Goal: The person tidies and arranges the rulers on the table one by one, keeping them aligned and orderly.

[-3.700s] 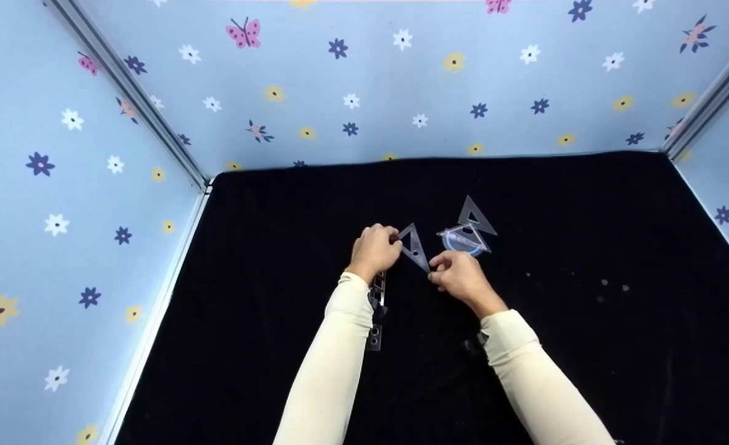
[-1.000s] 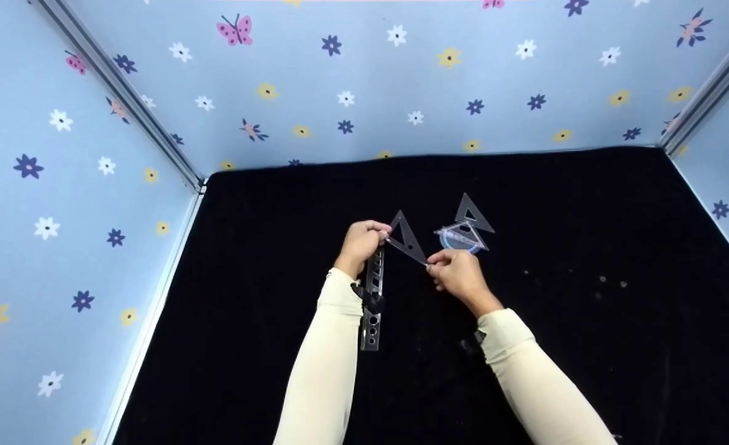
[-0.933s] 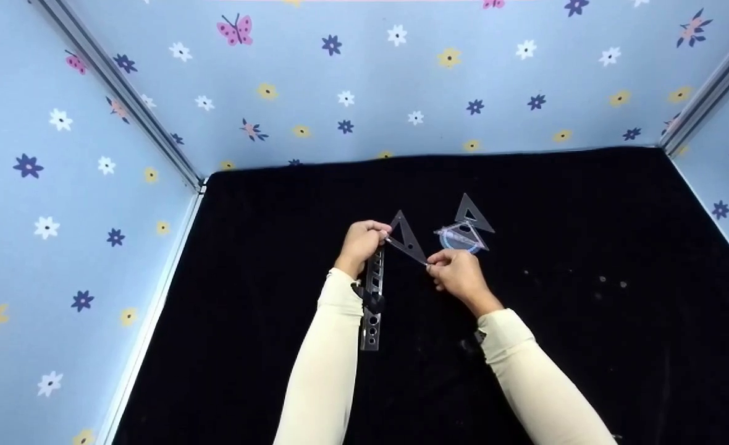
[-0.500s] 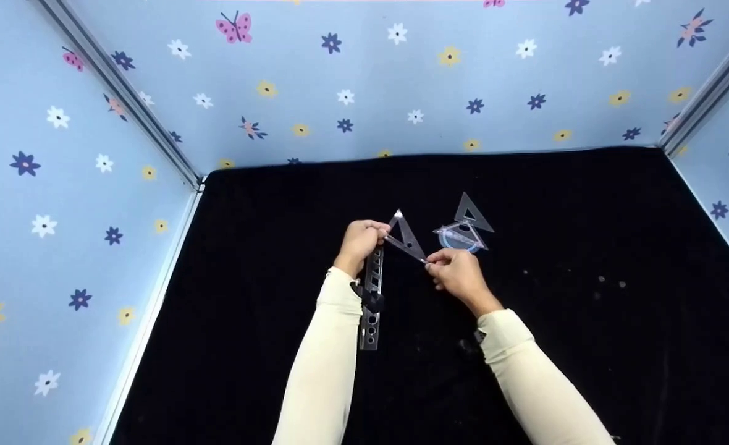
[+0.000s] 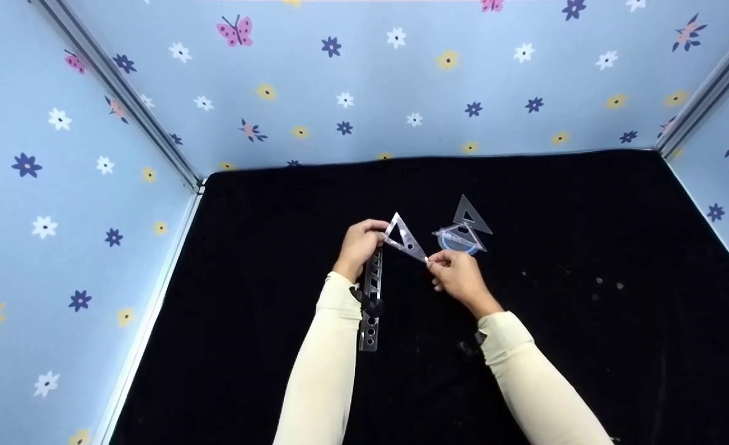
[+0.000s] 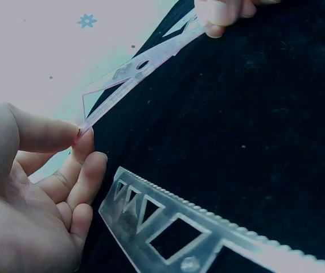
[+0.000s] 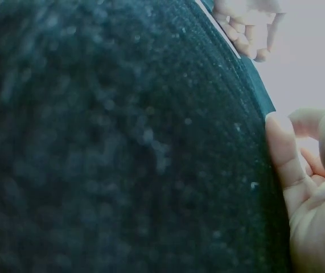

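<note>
My pale sleeves [image 5: 318,358], a clear stencil ruler [image 5: 369,346] on the black-clothed bench [image 5: 574,352] by my left wrist, my right hand [image 5: 461,275] and left hand [image 5: 357,247] pinching a set square [image 5: 416,251] by opposite ends above the bench, protractor [image 5: 451,247] and two more set squares [image 5: 479,223] beyond, flowered wall [image 5: 377,68] behind.

Blue floral walls [image 5: 389,77] — black cloth [image 5: 556,346].

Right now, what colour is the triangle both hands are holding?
The triangle is see-through, faintly purplish; it shows best in the head view.
</note>
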### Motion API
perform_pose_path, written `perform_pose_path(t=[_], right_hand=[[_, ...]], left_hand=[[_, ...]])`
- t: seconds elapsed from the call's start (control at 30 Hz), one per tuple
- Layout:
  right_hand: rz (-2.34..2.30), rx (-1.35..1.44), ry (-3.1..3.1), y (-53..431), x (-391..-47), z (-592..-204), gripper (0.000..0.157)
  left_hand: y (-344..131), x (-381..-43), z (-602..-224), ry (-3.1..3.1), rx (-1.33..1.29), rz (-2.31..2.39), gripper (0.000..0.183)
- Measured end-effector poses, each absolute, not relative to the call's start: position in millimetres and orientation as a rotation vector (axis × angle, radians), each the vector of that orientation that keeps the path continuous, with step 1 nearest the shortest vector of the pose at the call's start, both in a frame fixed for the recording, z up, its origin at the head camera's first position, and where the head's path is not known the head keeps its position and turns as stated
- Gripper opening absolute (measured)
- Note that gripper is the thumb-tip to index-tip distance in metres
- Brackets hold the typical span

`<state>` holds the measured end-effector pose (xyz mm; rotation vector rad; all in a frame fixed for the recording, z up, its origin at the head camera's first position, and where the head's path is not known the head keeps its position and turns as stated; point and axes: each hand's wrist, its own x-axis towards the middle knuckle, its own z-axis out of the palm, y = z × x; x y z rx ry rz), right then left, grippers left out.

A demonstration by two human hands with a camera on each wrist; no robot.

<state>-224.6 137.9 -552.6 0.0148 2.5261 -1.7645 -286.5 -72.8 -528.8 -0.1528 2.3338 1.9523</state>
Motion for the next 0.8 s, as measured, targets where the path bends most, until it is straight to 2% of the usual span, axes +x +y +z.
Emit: perform_pose_path(t=[0.4, 0.67, 0.8], right_hand=[[-1.894, 0.039, 2.420, 141, -224, -556, 0.007], [-1.906, 0.006, 2.401, 144, -225, -557, 0.010], [-1.905, -0.028, 2.398, 145, -223, -552, 0.014]], left_hand=[[-71, -281, -535, 2.448, -0.085, 1.910, 0.028], [-70, -265, -522, 2.819, -0.054, 1.538, 0.029], [-69, -259, -516, 2.851, 0.006, 1.516, 0.030]])
